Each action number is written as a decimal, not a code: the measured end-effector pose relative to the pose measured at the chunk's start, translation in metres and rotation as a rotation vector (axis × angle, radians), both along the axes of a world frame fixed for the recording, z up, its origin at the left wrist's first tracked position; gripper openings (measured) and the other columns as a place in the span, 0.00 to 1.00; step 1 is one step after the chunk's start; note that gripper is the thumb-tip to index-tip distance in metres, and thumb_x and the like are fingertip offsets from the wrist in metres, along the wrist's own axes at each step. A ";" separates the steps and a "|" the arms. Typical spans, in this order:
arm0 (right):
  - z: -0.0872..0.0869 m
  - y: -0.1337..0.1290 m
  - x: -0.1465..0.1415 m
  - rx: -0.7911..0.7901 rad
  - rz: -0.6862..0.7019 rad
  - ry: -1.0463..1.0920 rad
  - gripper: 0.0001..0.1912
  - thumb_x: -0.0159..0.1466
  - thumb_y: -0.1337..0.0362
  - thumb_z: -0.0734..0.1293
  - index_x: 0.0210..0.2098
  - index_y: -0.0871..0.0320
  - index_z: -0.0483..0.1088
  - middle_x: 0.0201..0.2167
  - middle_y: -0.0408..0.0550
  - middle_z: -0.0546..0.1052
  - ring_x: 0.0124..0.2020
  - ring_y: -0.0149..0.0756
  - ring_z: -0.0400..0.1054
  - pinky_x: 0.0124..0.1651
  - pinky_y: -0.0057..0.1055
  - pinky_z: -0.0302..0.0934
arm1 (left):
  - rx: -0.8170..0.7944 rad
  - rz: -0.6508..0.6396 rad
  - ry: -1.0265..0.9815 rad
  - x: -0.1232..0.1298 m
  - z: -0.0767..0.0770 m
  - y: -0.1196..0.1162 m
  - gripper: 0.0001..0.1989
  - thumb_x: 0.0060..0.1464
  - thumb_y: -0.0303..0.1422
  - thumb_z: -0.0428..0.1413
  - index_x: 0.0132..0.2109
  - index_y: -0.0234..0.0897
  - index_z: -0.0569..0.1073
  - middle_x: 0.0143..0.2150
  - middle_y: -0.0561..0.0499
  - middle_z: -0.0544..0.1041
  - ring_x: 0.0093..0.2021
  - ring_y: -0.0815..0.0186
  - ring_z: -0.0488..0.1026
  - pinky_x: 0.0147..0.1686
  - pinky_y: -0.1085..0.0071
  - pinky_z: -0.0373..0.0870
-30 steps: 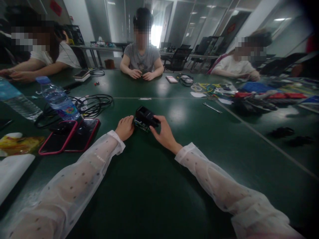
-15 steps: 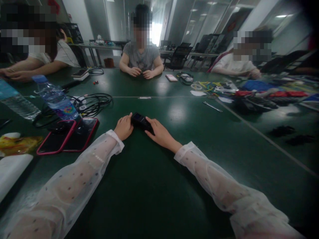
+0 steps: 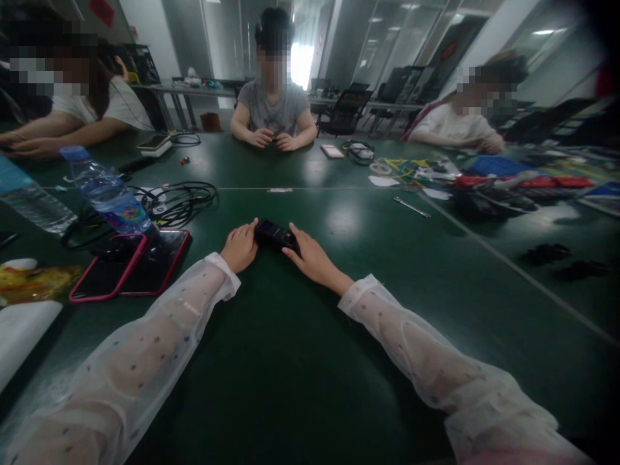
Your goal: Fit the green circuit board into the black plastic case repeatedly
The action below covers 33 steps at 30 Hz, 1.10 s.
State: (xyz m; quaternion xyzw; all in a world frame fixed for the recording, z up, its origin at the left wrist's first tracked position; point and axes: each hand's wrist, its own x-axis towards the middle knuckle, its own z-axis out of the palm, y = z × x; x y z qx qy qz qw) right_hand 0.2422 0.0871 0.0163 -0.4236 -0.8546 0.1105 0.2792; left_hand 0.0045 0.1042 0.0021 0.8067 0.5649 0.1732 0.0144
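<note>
A small black handheld device (image 3: pixel 275 234) with a little screen and buttons lies on the dark green table (image 3: pixel 271 374) in front of me. My left hand (image 3: pixel 241 247) grips its left end, the fingers curled along the edge. Around its right end is my right hand (image 3: pixel 314 259), thumb on the near side and fingers on the far side. The device's exact kind is too small to make out. Both my sleeves are sheer white with dark dots.
To the left are two red-cased phones (image 3: pixel 157 261), a water bottle (image 3: pixel 109 194) and coiled black cables (image 3: pixel 188 200). A wrench (image 3: pixel 411 207) lies to the right, before a heap of cables and tools (image 3: pixel 523 184). Across the table sits a person in grey (image 3: pixel 274 106); others sit at both sides.
My right hand's fingers have shifted slightly right and off the device's top, so more of its buttons show. My left hand stays in place.
</note>
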 end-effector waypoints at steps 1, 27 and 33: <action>0.000 0.001 0.000 -0.004 0.003 0.015 0.35 0.68 0.48 0.58 0.67 0.57 0.48 0.60 0.60 0.67 0.58 0.52 0.65 0.56 0.54 0.62 | 0.001 0.002 0.000 0.000 0.000 0.000 0.30 0.61 0.29 0.42 0.68 0.28 0.50 0.63 0.37 0.65 0.64 0.54 0.61 0.63 0.53 0.56; 0.008 0.000 0.006 -0.156 0.036 0.159 0.26 0.64 0.52 0.65 0.58 0.56 0.59 0.49 0.55 0.74 0.46 0.45 0.73 0.47 0.44 0.68 | 0.006 -0.004 0.006 0.001 0.002 0.000 0.29 0.61 0.29 0.43 0.68 0.29 0.53 0.65 0.38 0.64 0.65 0.54 0.60 0.63 0.53 0.56; 0.006 -0.002 0.005 -0.030 -0.029 0.033 0.27 0.65 0.52 0.64 0.59 0.57 0.58 0.51 0.58 0.73 0.47 0.48 0.72 0.49 0.48 0.66 | 0.016 -0.016 0.006 -0.001 0.000 0.001 0.29 0.60 0.29 0.43 0.68 0.28 0.54 0.64 0.39 0.65 0.64 0.54 0.60 0.63 0.54 0.56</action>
